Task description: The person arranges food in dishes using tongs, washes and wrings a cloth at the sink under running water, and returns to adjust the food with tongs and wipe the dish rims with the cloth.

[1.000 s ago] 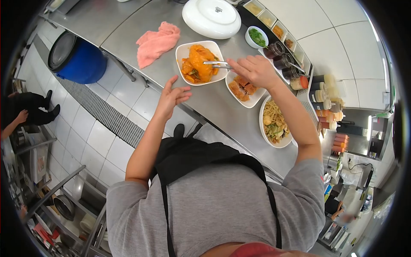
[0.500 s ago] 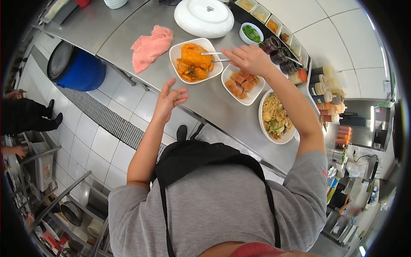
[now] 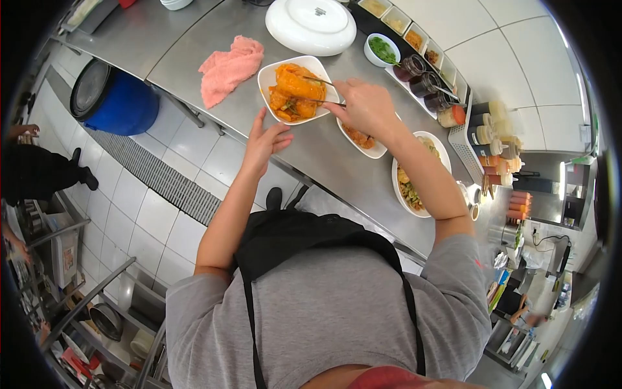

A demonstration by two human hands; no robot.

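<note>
My right hand (image 3: 364, 107) grips metal tongs (image 3: 322, 82), whose tips reach into the orange-sauced food (image 3: 295, 91) in a white square bowl (image 3: 265, 78). Just below that bowl's near edge is my left hand (image 3: 264, 144), holding nothing, its fingers apart; whether a fingertip touches the rim I cannot tell. Partly hidden under my right hand and wrist is a second white bowl (image 3: 376, 153) with browned, cut-up pieces (image 3: 358, 137). My right forearm crosses over a larger white bowl (image 3: 397, 185) of noodles and vegetables.
A pink cloth (image 3: 230, 71) lies left of the bowls. An upturned white plate (image 3: 311, 29), a small bowl of chopped greens (image 3: 382, 50), dark jars (image 3: 409, 67) and sauce bottles (image 3: 483, 134) line the far side. A blue barrel (image 3: 116, 97) stands on the floor; another person is at far left.
My right hand has moved a little left and down, bringing the tongs further over the orange food and covering more of the second bowl. My left hand has shifted slightly right.
</note>
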